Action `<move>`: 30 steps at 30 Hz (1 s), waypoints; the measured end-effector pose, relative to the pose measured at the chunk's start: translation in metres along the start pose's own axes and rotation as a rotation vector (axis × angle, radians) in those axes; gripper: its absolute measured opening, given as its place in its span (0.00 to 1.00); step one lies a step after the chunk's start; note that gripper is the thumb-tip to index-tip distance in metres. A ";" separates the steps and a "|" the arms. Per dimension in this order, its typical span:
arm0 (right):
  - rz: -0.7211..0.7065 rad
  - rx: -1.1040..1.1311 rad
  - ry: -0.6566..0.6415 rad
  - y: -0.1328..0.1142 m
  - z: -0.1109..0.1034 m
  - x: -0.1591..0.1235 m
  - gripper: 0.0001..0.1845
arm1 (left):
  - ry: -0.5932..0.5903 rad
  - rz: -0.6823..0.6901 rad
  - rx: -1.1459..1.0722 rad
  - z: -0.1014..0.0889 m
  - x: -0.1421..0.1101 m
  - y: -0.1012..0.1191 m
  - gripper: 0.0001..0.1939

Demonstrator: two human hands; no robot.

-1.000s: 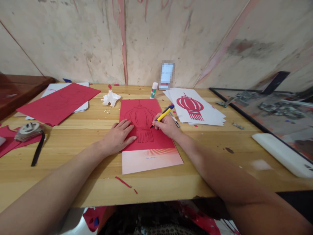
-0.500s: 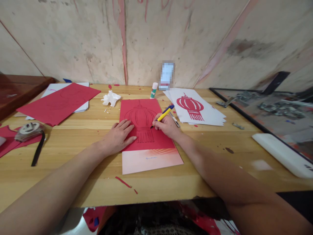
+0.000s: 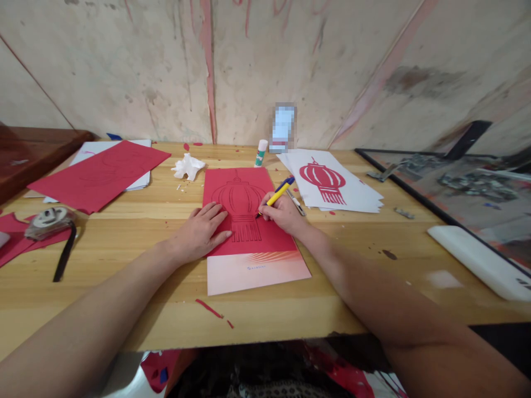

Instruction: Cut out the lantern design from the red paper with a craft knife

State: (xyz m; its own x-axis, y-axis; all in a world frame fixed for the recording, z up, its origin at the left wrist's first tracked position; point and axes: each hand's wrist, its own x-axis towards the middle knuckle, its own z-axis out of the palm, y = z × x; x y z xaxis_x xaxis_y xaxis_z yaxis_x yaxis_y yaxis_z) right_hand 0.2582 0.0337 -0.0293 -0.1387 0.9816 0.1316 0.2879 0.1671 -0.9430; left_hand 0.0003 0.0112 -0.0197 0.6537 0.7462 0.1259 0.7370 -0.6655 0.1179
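Note:
My right hand (image 3: 282, 213) is closed round a yellow and blue pen (image 3: 279, 195), whose dark tip meets the red paper (image 3: 280, 240) beside a lantern drawing, just above its fringe. Flat on the left part of that sheet rests my left hand (image 3: 203, 228), fingers spread. A pale, orange-patterned booklet (image 3: 232, 276) shows from under the paper. Right of my right hand lies a slim silver tool (image 3: 297, 203), partly hidden. Beyond it, a red cut-out lantern (image 3: 322, 179) sits on white sheets (image 3: 360, 190).
A glue stick (image 3: 261, 153) and a blurred-out phone-like screen (image 3: 282, 128) stand at the back. Crumpled tissue (image 3: 188, 166), another red sheet (image 3: 103, 174) and a tape measure (image 3: 48, 221) are to the left. A white case (image 3: 477, 262) and black-framed pane (image 3: 431, 199) lie right.

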 end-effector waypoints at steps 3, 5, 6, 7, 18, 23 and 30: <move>0.000 0.001 0.005 -0.001 0.000 0.000 0.06 | 0.004 0.006 -0.003 0.000 0.000 0.000 0.28; -0.004 0.006 -0.003 -0.002 0.000 0.000 0.06 | 0.006 0.010 -0.001 0.001 0.000 -0.001 0.27; -0.006 0.011 -0.009 -0.002 0.000 0.000 0.06 | 0.005 0.010 -0.001 0.001 0.000 -0.001 0.28; -0.006 0.015 -0.015 -0.002 0.000 0.000 0.06 | 0.004 0.008 0.000 0.001 0.000 -0.001 0.28; 0.016 0.020 -0.017 -0.001 0.000 0.000 0.05 | 0.018 0.011 -0.027 0.002 -0.001 -0.002 0.28; 0.016 0.029 -0.020 -0.001 0.000 0.000 0.05 | 0.029 0.008 -0.029 0.003 0.000 -0.002 0.28; 0.029 0.031 -0.040 -0.002 0.000 0.000 0.06 | -0.002 -0.010 -0.022 -0.001 0.000 0.001 0.28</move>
State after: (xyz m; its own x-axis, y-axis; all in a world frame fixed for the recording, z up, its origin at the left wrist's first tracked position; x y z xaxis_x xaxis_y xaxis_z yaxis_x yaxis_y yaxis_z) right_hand 0.2582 0.0330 -0.0278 -0.1687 0.9813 0.0926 0.2626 0.1353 -0.9554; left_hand 0.0004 0.0107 -0.0189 0.6465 0.7531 0.1221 0.7398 -0.6579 0.1405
